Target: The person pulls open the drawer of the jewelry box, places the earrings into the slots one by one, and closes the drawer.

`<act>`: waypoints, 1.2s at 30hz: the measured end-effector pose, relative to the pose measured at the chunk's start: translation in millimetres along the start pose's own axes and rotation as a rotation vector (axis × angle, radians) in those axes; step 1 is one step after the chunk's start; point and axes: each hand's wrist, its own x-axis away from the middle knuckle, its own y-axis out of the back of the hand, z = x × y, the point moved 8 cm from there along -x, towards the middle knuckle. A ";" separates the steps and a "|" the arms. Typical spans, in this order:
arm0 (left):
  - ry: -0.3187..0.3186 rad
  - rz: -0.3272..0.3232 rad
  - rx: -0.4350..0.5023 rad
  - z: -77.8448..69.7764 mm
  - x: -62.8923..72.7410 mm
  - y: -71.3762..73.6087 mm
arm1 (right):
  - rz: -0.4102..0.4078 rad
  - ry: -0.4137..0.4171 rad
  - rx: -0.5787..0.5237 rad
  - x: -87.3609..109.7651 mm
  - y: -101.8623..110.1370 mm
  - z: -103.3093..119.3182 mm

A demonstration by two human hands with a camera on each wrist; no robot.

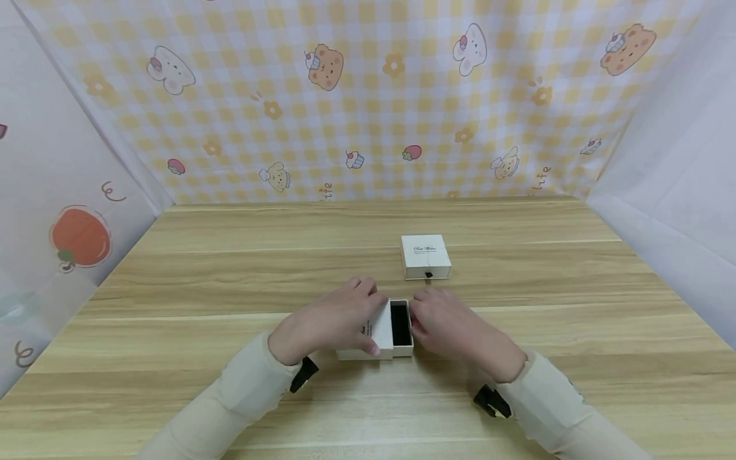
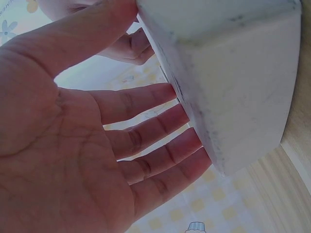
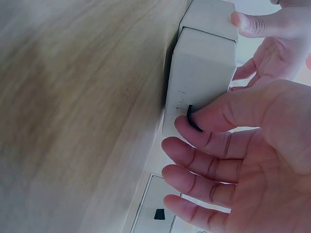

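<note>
A white drawer-style gift box lies on the wooden table, its outer sleeve (image 1: 382,333) on the left. The inner drawer (image 1: 404,351) sticks partway out to the right, showing a black inside. My left hand (image 1: 339,316) holds the sleeve, thumb at the near side and fingers over the far part; the left wrist view shows those fingertips against the box wall (image 2: 248,92). With thumb and index finger my right hand (image 1: 451,322) pinches the black pull tab (image 3: 193,121) on the drawer's end. Its other fingers are loosely bent beside the box.
Behind the hands stands a second white box (image 1: 425,255), closed, with printed lettering on top and a black tab (image 3: 159,214) facing me. A yellow checked cloth (image 1: 368,121) hangs at the table's back edge. White cloths flank both sides.
</note>
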 end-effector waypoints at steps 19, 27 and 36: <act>0.004 0.006 0.002 0.3 -0.3 -0.7 | 0.005 -0.012 -0.005 0.7 1.9 1.3; 0.007 0.010 0.001 0.4 -0.5 -0.7 | 0.015 -0.019 0.004 0.6 0.7 0.8; 0.006 0.008 -0.001 0.0 -0.6 -0.7 | 0.027 -0.032 0.002 0.3 0.1 0.3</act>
